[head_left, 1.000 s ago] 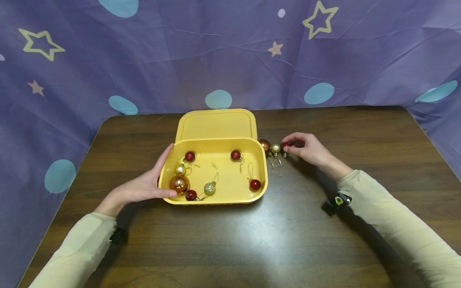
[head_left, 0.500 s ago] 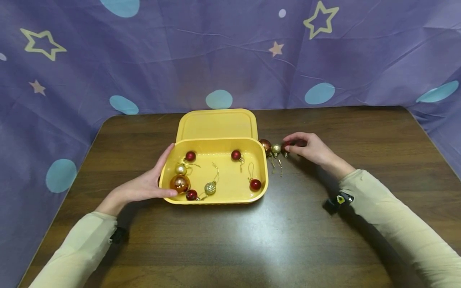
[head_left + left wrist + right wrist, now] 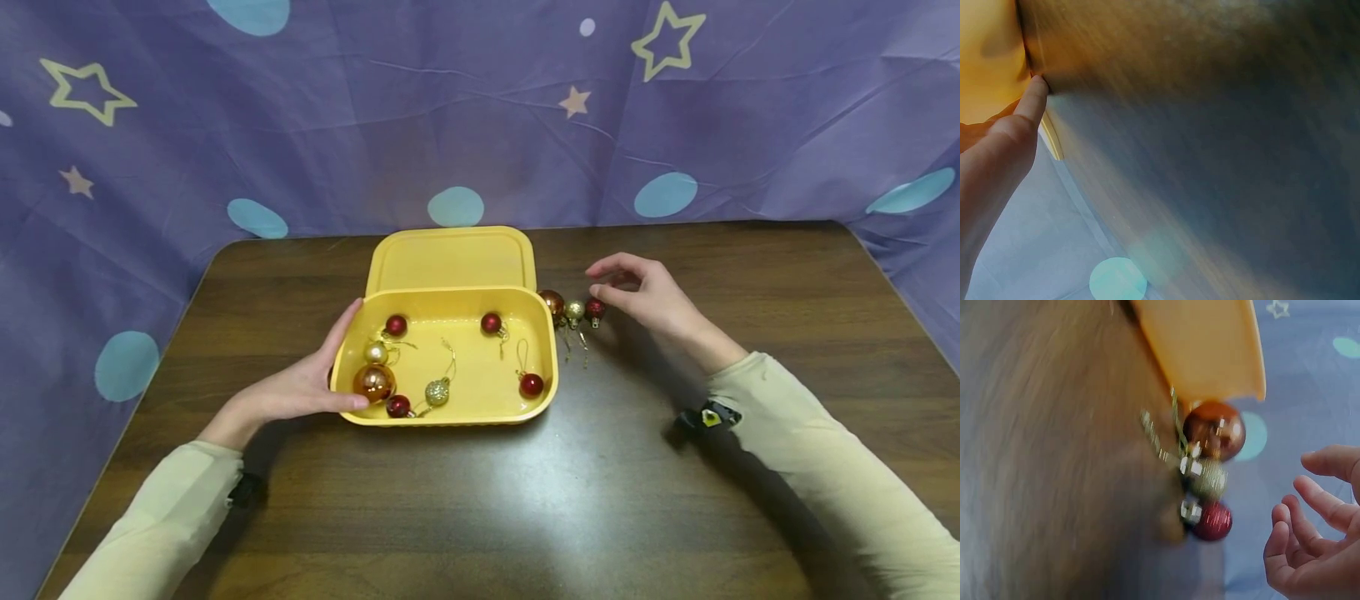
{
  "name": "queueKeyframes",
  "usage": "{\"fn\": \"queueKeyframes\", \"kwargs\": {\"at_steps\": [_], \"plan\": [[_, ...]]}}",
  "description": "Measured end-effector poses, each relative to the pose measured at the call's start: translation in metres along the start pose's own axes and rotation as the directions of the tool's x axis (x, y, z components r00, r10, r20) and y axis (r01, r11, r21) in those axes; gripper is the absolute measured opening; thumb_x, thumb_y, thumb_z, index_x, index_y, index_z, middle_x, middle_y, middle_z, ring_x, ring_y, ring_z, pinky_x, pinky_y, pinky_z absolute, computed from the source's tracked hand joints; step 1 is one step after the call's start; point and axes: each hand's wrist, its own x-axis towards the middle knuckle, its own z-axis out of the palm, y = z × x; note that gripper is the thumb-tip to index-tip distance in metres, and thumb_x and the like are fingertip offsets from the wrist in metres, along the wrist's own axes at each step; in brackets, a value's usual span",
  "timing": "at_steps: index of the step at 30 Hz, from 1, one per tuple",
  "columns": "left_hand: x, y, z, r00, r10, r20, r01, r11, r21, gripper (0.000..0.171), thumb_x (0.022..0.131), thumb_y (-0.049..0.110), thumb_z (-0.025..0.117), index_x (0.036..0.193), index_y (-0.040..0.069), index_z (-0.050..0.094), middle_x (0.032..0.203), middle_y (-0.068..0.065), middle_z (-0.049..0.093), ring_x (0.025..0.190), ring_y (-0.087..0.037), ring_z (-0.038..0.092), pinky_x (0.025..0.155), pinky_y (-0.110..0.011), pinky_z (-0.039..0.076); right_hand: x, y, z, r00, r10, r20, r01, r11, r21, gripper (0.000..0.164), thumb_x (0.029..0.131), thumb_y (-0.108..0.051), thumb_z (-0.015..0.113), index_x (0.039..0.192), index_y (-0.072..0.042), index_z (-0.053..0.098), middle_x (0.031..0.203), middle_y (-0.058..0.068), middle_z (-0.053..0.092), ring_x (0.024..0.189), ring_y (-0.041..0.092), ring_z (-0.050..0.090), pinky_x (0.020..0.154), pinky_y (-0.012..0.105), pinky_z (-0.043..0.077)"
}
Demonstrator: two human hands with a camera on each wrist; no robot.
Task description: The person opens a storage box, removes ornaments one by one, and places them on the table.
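Observation:
My left hand (image 3: 307,383) spans the left end of a yellow plastic box (image 3: 480,383), thumb at the front corner and fingers along the back corner. Inside lie several small red baubles (image 3: 531,384), a large amber bauble (image 3: 373,382), a pearly gold one (image 3: 377,352) and a glittery gold one (image 3: 437,392). Outside the box's right end, a copper bauble (image 3: 552,303), a glittery gold bauble (image 3: 574,311) and a dark red bauble (image 3: 595,310) sit in a row. Just behind the red one my right hand (image 3: 660,304) hovers, fingers loosely bent and holding nothing.
The yellow lid (image 3: 453,258) lies behind the box. Everything rests on a dark wooden table (image 3: 480,517). A purple curtain (image 3: 480,108) with stars and dots hangs at the table's back edge.
My right hand has let go of the dark red bauble and lifted slightly up and away. The bauble stays at the row's right end. The left hand has not moved.

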Motion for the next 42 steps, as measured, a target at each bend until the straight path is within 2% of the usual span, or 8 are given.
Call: {"fn": "queueKeyframes", "kwargs": {"at_steps": [6, 12, 20, 23, 27, 33, 39, 42], "plan": [[0.000, 0.000, 0.000, 1.000, 0.002, -0.001, -0.002, 1.000, 0.004, 0.120, 0.081, 0.014, 0.078, 0.153, 0.029, -0.016, 0.159, -0.010, -0.014, 0.139, -0.038, 0.013, 0.110, -0.037, 0.017, -0.003, -0.016, 0.016, 0.996, -0.052, 0.077, 0.048, 0.998, 0.046, 0.025, 0.090, -0.004, 0.065, 0.113, 0.006, 0.063, 0.104, 0.020, 0.065, 0.090, 0.023, 0.061, 0.078, 0.025, 0.049], [0.000, 0.000, 0.001, 1.000, 0.006, -0.005, -0.006, 1.000, 0.007, 0.121, 0.080, 0.014, 0.079, 0.153, 0.026, -0.017, 0.159, -0.012, -0.014, 0.140, -0.041, 0.012, 0.108, -0.056, 0.012, -0.006, -0.029, 0.031, 0.983, -0.134, 0.124, 0.126, 0.990, 0.067, 0.021, 0.090, -0.004, 0.066, 0.109, 0.003, 0.065, 0.108, 0.018, 0.064, 0.097, 0.025, 0.061, 0.084, 0.037, 0.050], [-0.001, 0.000, 0.001, 1.000, 0.001, -0.008, -0.001, 1.000, 0.001, 0.120, 0.081, 0.013, 0.079, 0.153, 0.030, -0.016, 0.159, -0.011, -0.013, 0.139, -0.041, 0.014, 0.109, -0.051, 0.014, -0.008, -0.047, 0.044, 0.951, -0.264, 0.159, 0.260, 0.964, 0.049, 0.019, 0.087, 0.000, 0.068, 0.106, -0.001, 0.068, 0.106, 0.011, 0.065, 0.094, 0.026, 0.058, 0.082, 0.041, 0.048], [-0.001, 0.000, 0.001, 1.000, -0.004, -0.008, 0.004, 1.000, -0.003, 0.120, 0.081, 0.013, 0.078, 0.153, 0.030, -0.016, 0.159, -0.011, -0.013, 0.139, -0.040, 0.016, 0.109, -0.047, 0.015, -0.009, -0.051, 0.049, 0.933, -0.310, 0.184, 0.305, 0.951, 0.059, 0.020, 0.085, 0.002, 0.068, 0.105, -0.001, 0.068, 0.105, 0.007, 0.065, 0.096, 0.028, 0.058, 0.085, 0.042, 0.048], [-0.001, 0.000, 0.001, 1.000, -0.008, -0.007, 0.008, 1.000, -0.007, 0.120, 0.081, 0.013, 0.079, 0.153, 0.029, -0.016, 0.159, -0.012, -0.013, 0.138, -0.041, 0.017, 0.108, -0.052, 0.015, -0.009, -0.054, 0.058, 0.908, -0.349, 0.230, 0.341, 0.937, 0.074, 0.021, 0.085, 0.001, 0.069, 0.106, -0.003, 0.068, 0.107, 0.003, 0.065, 0.100, 0.028, 0.058, 0.087, 0.038, 0.048], [0.000, 0.000, 0.001, 1.000, -0.004, -0.007, 0.004, 1.000, -0.002, 0.121, 0.080, 0.014, 0.079, 0.153, 0.025, -0.016, 0.159, -0.012, -0.013, 0.138, -0.041, 0.016, 0.107, -0.057, 0.014, -0.008, -0.057, 0.070, 0.860, -0.406, 0.309, 0.400, 0.912, 0.087, 0.021, 0.086, -0.004, 0.069, 0.107, -0.005, 0.069, 0.108, -0.003, 0.064, 0.107, 0.017, 0.054, 0.092, 0.036, 0.042], [-0.001, 0.001, 0.001, 1.000, -0.007, -0.008, 0.007, 1.000, -0.004, 0.120, 0.080, 0.014, 0.079, 0.153, 0.028, -0.016, 0.159, -0.011, -0.014, 0.139, -0.041, 0.015, 0.107, -0.057, 0.013, -0.006, -0.059, 0.086, 0.799, -0.448, 0.401, 0.439, 0.890, 0.119, 0.021, 0.086, -0.003, 0.066, 0.106, -0.005, 0.067, 0.106, 0.003, 0.063, 0.101, 0.023, 0.057, 0.086, 0.034, 0.047], [-0.001, 0.001, 0.001, 1.000, -0.006, -0.006, 0.006, 1.000, -0.004, 0.120, 0.081, 0.014, 0.079, 0.153, 0.032, -0.016, 0.159, -0.010, -0.013, 0.139, -0.040, 0.015, 0.109, -0.051, 0.014, -0.005, -0.062, 0.093, 0.764, -0.438, 0.473, 0.426, 0.894, 0.139, 0.021, 0.086, -0.002, 0.065, 0.107, -0.003, 0.066, 0.106, 0.008, 0.063, 0.099, 0.028, 0.059, 0.085, 0.032, 0.049]]}}
